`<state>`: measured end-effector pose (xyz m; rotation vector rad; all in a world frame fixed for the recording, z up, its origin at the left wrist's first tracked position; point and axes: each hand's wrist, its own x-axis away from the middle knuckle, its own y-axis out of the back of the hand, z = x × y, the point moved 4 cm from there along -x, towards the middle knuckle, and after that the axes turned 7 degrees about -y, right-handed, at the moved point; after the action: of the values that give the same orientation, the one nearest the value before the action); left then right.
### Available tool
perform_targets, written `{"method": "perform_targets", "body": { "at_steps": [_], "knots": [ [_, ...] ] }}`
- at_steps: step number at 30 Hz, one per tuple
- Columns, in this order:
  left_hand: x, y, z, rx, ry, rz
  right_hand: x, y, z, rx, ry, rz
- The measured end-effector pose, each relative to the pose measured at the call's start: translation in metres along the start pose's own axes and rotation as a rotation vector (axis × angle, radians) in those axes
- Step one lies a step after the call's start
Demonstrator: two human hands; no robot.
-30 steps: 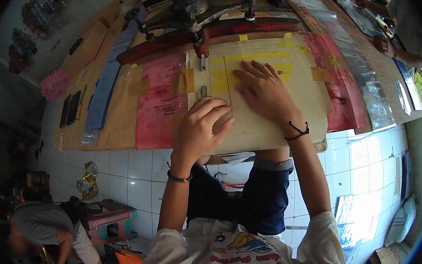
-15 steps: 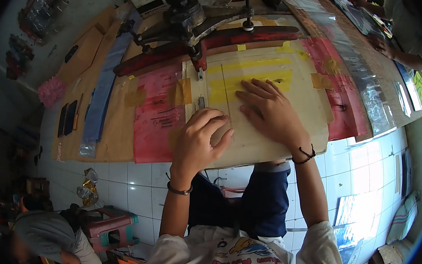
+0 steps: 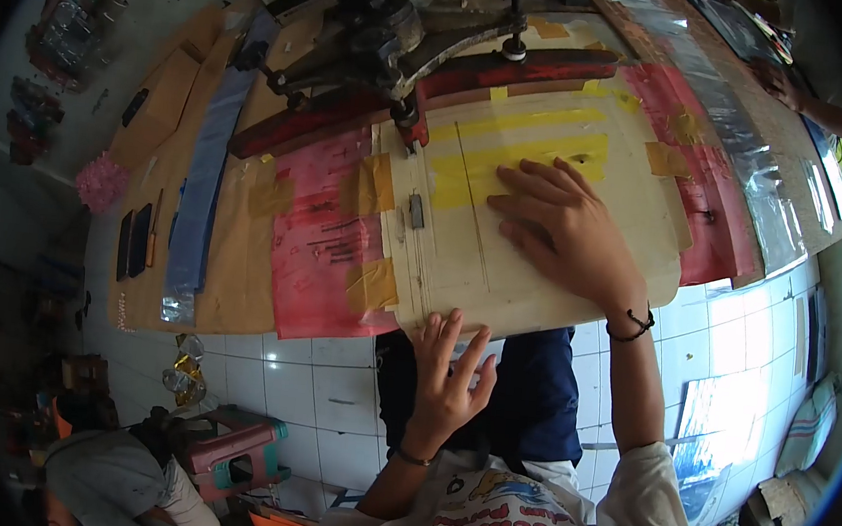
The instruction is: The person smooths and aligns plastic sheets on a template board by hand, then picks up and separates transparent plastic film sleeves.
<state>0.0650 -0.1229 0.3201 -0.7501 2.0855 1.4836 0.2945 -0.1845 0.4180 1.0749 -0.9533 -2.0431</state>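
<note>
My right hand lies with fingers spread on a cream-coloured board, its fingertips over the yellow tape. At the board's front edge my left hand has its fingers apart and nothing in them. A small grey metal piece sits on a strip near the board's left side, beyond my left hand. Above the board's far side stands a dark metal frame with a curved red bar. Pink sheet with brown tape adjoins the board on the left.
Two dark phones and a blue plastic-covered strip lie at the table's left. A co-worker's hand shows at the far right. Another person bends near a pink and green stool at lower left.
My left hand has drawn back from beside the grey metal piece to the board's front edge, its fingers opening out. My right hand stays flat on the board. The view has shifted slightly.
</note>
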Motion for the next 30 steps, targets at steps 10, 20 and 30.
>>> {"method": "perform_targets", "body": {
  "at_steps": [10,20,30],
  "knots": [
    [0.033,-0.035,0.008,-0.112,-0.058,0.02,-0.001,0.004,0.001,-0.057,0.008,0.017],
    [0.015,-0.012,0.007,-0.11,-0.019,-0.059,-0.001,0.004,0.009,0.006,0.003,0.045],
    [0.012,-0.009,0.014,-0.06,0.018,0.014,0.0,0.004,0.01,0.009,0.014,0.059]
  ]
}}
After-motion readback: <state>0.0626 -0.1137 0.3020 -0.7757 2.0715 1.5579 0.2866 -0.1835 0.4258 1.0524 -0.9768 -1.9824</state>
